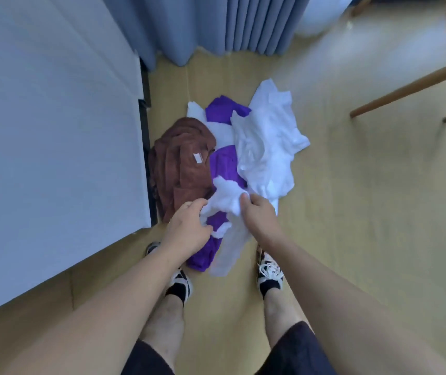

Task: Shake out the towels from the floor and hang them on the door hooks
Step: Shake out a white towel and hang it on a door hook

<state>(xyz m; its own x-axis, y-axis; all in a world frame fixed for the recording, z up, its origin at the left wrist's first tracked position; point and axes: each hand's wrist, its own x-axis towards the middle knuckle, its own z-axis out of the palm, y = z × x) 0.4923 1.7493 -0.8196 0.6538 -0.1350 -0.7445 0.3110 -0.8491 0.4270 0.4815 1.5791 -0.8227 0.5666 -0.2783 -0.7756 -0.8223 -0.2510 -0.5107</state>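
Both hands [189, 228] [257, 215] gripping white towel [226, 198], floor [351, 212] open rightward

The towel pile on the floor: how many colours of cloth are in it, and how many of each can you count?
Brown terry towel: 1
Purple cloth: at least 1, showing in several patches
White cloth: at least 1; both hands grip a bunched white piece, and whether it is separate is unclear
Total: 3 colours, at least 3 pieces; the tangle hides the exact count.
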